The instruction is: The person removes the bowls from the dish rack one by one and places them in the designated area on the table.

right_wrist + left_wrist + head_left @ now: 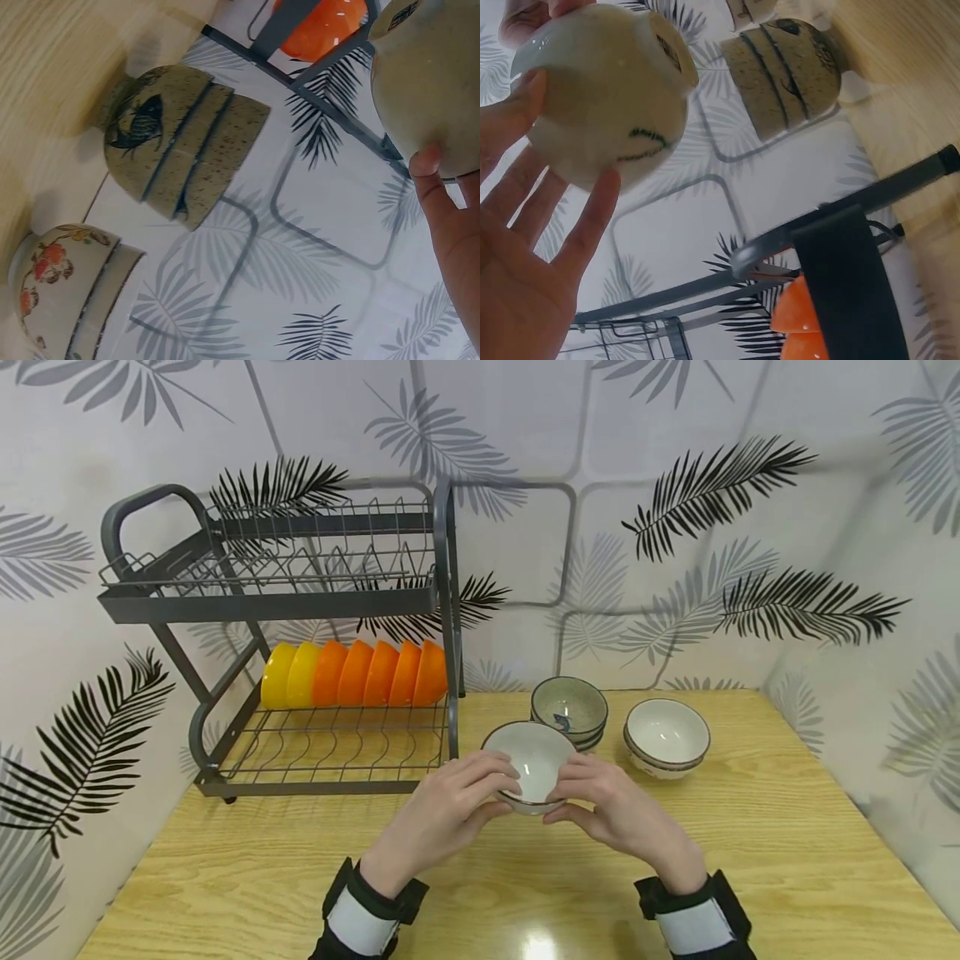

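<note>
Both hands hold one white bowl between them, tilted w/ its mouth toward the camera, just above the table. Left hand: fingers gently curved round the bowl's left side, thumb under, tips over the rim. Right hand: same on the right side, fingers curled to the rim, thumb below. Just beyond the fingertips: a stack of speckled grey-green bowls, 3 by the right wrist view; right of it a stack of white bowls w/ red flower print, 2 visible, lower one cut off in the wrist view. Left of the fingers, a 2-tier dark rack; lower tier has 7 bowls on edge: 2 yellow, 5 orange. Top tier contents hard to make out.
</note>
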